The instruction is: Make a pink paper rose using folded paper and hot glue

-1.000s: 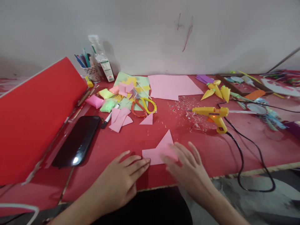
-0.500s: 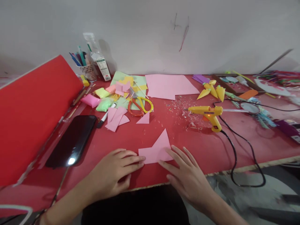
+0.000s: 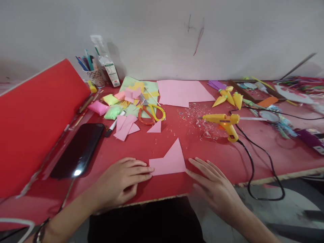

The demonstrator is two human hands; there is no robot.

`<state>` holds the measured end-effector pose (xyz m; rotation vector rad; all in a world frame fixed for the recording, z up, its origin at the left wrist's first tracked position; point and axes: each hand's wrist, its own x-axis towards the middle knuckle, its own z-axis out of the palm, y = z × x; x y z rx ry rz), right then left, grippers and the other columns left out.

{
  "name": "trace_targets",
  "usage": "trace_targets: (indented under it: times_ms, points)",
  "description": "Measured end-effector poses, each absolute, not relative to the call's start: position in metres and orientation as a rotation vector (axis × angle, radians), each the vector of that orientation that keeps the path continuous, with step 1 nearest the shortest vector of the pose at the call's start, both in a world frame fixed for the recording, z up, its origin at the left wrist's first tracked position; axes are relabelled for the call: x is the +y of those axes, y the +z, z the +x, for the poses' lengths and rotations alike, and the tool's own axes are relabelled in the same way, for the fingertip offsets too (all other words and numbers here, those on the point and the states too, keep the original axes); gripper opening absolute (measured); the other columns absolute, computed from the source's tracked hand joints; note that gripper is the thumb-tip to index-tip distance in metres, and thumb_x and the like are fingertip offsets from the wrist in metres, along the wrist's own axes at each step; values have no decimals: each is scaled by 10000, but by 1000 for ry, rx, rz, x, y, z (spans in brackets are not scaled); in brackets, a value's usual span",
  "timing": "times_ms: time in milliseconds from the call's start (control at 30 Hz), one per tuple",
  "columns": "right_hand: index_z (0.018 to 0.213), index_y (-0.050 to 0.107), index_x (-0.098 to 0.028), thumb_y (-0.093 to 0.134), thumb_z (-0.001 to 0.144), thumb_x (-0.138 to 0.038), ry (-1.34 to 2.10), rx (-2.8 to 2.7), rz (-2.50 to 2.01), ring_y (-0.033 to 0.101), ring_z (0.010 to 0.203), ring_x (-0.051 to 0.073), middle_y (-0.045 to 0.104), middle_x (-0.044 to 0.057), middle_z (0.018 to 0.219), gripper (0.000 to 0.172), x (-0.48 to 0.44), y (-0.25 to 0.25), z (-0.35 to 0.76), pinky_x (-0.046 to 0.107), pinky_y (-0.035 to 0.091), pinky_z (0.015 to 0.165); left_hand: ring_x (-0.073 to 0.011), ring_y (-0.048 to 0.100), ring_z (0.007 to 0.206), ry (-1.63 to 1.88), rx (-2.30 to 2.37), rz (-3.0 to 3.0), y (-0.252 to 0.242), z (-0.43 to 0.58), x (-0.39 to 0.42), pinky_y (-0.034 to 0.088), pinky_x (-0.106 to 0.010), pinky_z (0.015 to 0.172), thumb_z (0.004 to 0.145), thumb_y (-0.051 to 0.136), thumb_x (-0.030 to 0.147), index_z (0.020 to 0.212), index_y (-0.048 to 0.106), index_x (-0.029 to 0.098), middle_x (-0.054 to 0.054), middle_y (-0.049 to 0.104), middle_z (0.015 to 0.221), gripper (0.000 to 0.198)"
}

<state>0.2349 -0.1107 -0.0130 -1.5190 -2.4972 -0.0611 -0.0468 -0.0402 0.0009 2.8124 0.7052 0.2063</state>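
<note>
A folded pink paper piece [image 3: 169, 162] lies flat near the front edge of the red table [image 3: 202, 148]. My left hand [image 3: 121, 182] rests flat beside it, fingers stretched out, fingertips touching its left edge. My right hand [image 3: 215, 189] lies open on the table just right of the paper, fingers spread, holding nothing.
A black phone [image 3: 78, 150] and a tilted red board [image 3: 35, 121] sit at the left. Behind are scissors [image 3: 150, 113], pink scraps [image 3: 125, 126], a large pink sheet [image 3: 182, 91], a pen cup [image 3: 95, 75] and a yellow glue gun [image 3: 224, 121] with a black cord [image 3: 253, 165].
My right hand has slid off the pink paper to the right and now lies beside it. My left hand has stayed at the paper's left edge.
</note>
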Motion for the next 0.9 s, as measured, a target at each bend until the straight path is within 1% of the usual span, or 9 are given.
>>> trace_targets:
  times_ms: [133,200,267,367,500,600,700,800,900]
  points:
    - [999,610,-209,385,835,-240,-61,-2465,-1490,568,968,202,618,67,1059,280,-103,-5,237,426,444,852,-142,551,962,208,725,2829,4,-46,-43,422,-317,871,693,366,47,1063,577,245,39,608,1099,469]
    - [994,602,-187,386,833,-239,-17,-2461,-1483,589,895,195,637,73,989,274,-93,2,233,408,463,823,-150,551,969,176,692,2877,6,-46,-46,434,-307,853,698,373,45,1085,562,225,33,593,1124,467]
    - [1073,551,-171,420,816,-242,87,-2496,-1457,569,940,200,614,85,1033,297,-81,8,225,389,469,818,-153,552,972,172,692,2902,8,-46,-49,442,-293,840,704,391,56,1097,552,214,33,586,1135,453]
    - [1182,458,-144,508,766,-239,267,-2621,-1393,504,1056,223,540,111,1164,430,-65,14,210,391,441,861,-151,558,961,191,739,2902,11,-45,-53,448,-285,830,704,411,60,1095,548,208,34,597,1119,441]
    - [1212,420,-120,536,743,-169,487,-2700,-1385,506,1041,216,529,131,1163,485,-52,19,200,370,430,853,-152,573,924,294,763,2921,14,-42,-56,458,-269,782,719,419,85,1060,565,191,15,627,1069,385]
    - [1109,507,-148,495,765,-118,595,-2728,-1315,527,982,188,581,85,1066,346,-46,24,202,352,413,848,-129,599,761,544,798,2921,19,-37,-59,454,-249,714,763,397,122,885,620,206,27,684,867,269]
    - [896,594,-156,432,800,-99,593,-2767,-1277,549,805,154,602,46,860,197,-43,33,208,301,432,742,-103,574,660,843,840,2854,23,-27,-60,434,-230,678,788,368,110,764,603,201,34,662,707,253]
    - [781,609,-157,410,806,-85,551,-2722,-1289,518,738,134,547,33,773,213,-38,41,212,266,421,689,-110,566,675,960,888,2856,22,-12,-53,424,-241,669,803,358,104,833,583,186,13,650,727,241]
    - [740,617,-166,420,755,-24,551,-2586,-1281,501,841,135,512,43,870,244,-30,43,214,276,403,767,-135,574,668,787,857,2970,16,7,-41,424,-277,645,816,356,123,901,572,173,0,644,719,238]
